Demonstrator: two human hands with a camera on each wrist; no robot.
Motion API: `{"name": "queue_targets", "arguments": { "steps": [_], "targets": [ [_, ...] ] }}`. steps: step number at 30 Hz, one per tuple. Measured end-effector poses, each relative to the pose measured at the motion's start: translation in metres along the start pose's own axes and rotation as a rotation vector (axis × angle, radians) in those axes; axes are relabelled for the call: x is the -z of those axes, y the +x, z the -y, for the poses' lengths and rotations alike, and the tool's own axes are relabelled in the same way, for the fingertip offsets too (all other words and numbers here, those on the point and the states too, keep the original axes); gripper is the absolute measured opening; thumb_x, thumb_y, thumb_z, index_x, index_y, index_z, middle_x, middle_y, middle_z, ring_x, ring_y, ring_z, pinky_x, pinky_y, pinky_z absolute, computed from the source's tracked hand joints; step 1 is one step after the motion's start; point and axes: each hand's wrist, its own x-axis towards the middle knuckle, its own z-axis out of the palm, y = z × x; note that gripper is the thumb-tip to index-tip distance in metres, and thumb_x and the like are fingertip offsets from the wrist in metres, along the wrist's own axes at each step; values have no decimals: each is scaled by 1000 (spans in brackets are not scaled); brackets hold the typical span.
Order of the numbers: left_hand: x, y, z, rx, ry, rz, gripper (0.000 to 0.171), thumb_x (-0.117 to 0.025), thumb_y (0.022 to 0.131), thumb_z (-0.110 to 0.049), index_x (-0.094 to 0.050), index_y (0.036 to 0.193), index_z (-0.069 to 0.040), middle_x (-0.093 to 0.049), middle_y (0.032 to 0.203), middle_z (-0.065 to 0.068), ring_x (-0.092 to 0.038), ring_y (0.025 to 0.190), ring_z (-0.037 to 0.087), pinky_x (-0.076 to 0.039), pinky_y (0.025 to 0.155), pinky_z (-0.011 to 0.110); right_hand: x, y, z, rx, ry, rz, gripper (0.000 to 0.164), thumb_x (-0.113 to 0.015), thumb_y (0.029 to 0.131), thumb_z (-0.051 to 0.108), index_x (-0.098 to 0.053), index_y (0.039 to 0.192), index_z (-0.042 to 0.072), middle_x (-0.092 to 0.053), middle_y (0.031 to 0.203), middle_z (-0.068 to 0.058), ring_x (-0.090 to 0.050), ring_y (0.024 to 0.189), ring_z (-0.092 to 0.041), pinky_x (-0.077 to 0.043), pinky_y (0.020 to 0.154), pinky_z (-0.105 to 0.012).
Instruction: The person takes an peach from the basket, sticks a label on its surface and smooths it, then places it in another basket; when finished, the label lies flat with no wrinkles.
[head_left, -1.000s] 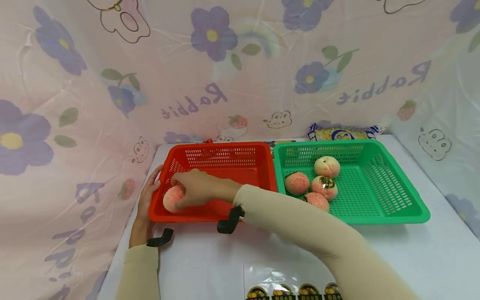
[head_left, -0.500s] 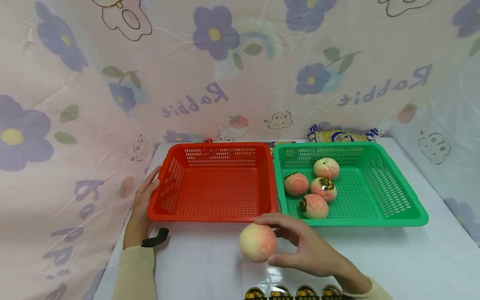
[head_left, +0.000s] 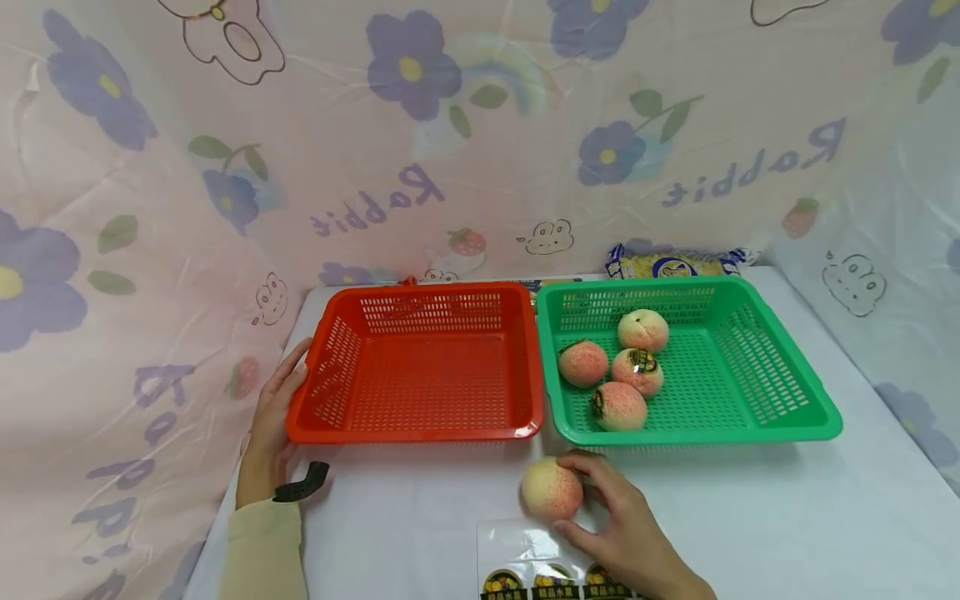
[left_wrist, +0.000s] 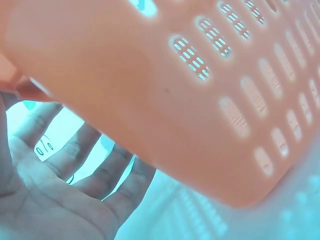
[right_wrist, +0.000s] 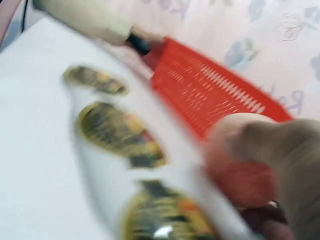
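My right hand (head_left: 618, 529) holds a pink and cream peach (head_left: 551, 490) between thumb and fingers, low over the white table in front of the baskets. In the right wrist view the same peach (right_wrist: 240, 167) is blurred behind the thumb. My left hand (head_left: 273, 408) rests against the outer left side of the red basket (head_left: 416, 435). Its fingers (left_wrist: 70, 155) look nearly straight beside the basket wall in the left wrist view, and their tips are partly hidden. Several peaches sit in the green basket (head_left: 750, 436), and some, such as the middle peach (head_left: 637, 372), bear a dark label.
A clear sheet of round fruit stickers (head_left: 555, 579) lies at the table's front, partly under my right hand. Behind the green basket stands a blue and yellow packet (head_left: 675, 265). A printed curtain (head_left: 487, 150) encloses the back and sides.
My right hand has lifted the peach out of the red basket and brought it right and toward me, near the sticker sheet. The left hand stays on the red basket.
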Motion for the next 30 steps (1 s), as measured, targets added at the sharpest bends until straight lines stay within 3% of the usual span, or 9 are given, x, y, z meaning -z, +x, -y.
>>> {"name": "queue_targets", "arguments": {
  "steps": [3, 9, 13, 16, 19, 22, 26, 28, 30],
  "targets": [
    [-1, 1, 3, -4, -5, 5, 53, -53, 104, -32, -38, 155, -33, -41, 159, 1, -61, 123, 18, -49, 97, 39, -4, 0, -1, -24, -83, -52, 70, -89, 77, 25, -53, 137, 19, -55, 133, 4, -58, 117, -10, -54, 87, -16],
    [-2, 3, 2, -5, -18, 6, 54, -53, 104, -32, -38, 155, -34, -41, 159, -1, -61, 124, 19, -48, 98, 40, -8, 3, -1, -8, -82, -147, 67, -89, 76, 18, -54, 134, 14, -56, 131, 0, -58, 119, -12, -51, 95, -14],
    [-4, 4, 1, 1, -2, -7, 53, -53, 103, -33, -39, 155, -35, -41, 159, -1, -60, 125, 20, -49, 98, 42, -8, 4, -2, 6, -191, -185, 70, -91, 73, 20, -56, 133, 14, -57, 127, 1, -57, 115, -11, -44, 98, -10],
    [-3, 2, -2, -1, 10, -51, 52, -53, 104, -33, -41, 154, -33, -42, 158, 1, -60, 125, 19, -51, 97, 39, -4, 2, -2, 42, -259, -198, 75, -93, 68, 22, -57, 134, 14, -58, 125, 2, -58, 110, -10, -42, 98, -10],
    [-3, -2, -10, -45, 39, -177, 49, -56, 103, -32, -48, 151, -27, -47, 153, 5, -60, 125, 19, -54, 95, 30, -1, 1, -2, 70, -269, -207, 80, -94, 67, 22, -56, 136, 13, -59, 126, 2, -61, 109, -13, -42, 99, -10],
    [-7, -16, -22, -149, 35, -380, 43, -61, 100, -29, -58, 142, -19, -56, 144, 9, -62, 122, 21, -55, 93, 25, 2, 0, -1, 63, -262, -197, 81, -93, 69, 25, -55, 139, 15, -58, 128, 3, -61, 110, -15, -43, 100, -11],
    [-34, -55, -31, -414, 102, -602, 31, -64, 98, -16, -68, 126, -3, -67, 124, 15, -67, 108, 24, -57, 89, 24, 6, -2, 2, 59, -271, -191, 80, -93, 70, 26, -55, 139, 14, -59, 131, 2, -60, 111, -16, -42, 98, -10],
    [-56, -78, -31, -577, 146, -611, 25, -62, 97, -5, -68, 117, 9, -70, 110, 20, -67, 96, 27, -58, 86, 23, 7, -3, 4, 66, -276, -200, 80, -93, 69, 25, -55, 139, 13, -59, 132, 1, -60, 110, -16, -43, 97, -11],
    [-81, -100, -25, -707, 176, -529, 20, -58, 95, 5, -67, 109, 17, -71, 99, 22, -66, 86, 26, -58, 82, 22, 7, -4, 5, 53, -273, -201, 79, -92, 70, 25, -56, 139, 14, -59, 132, 2, -61, 109, -15, -44, 96, -11]
  ]
}}
